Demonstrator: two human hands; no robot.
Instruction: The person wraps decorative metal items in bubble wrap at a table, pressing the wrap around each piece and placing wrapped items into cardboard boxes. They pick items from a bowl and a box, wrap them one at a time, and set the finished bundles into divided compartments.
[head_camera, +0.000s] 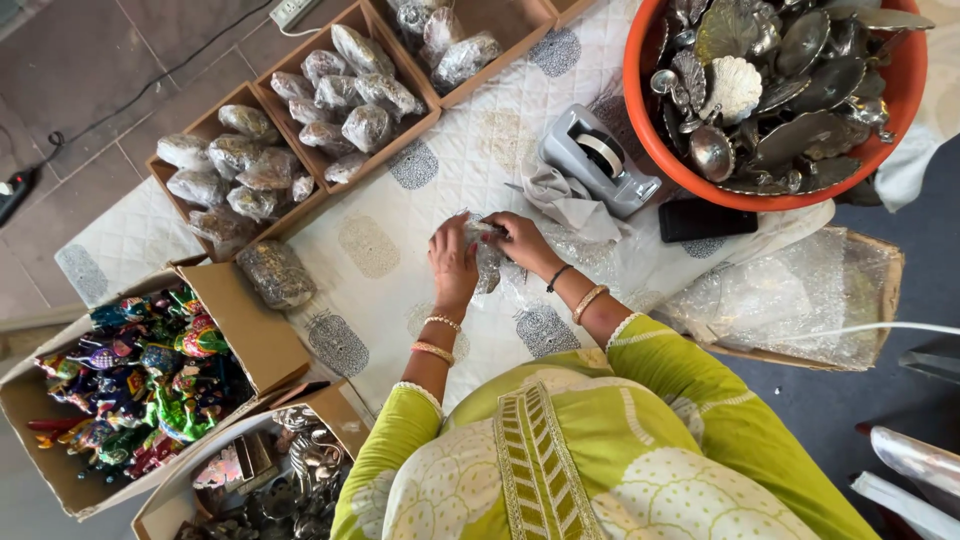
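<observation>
Near the middle of the quilted table (380, 210), a small bubble-wrapped piece (487, 258) is gripped by both the left hand (453, 262) and right hand (518, 240); it is judged light, slippery-skinned, best held around its middle.

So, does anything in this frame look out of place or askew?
Mostly orderly. One wrapped bundle lies loose on the quilted cloth beside the boxes of wrapped pieces. Both hands, left hand and right hand, press a bubble-wrapped item.
</observation>
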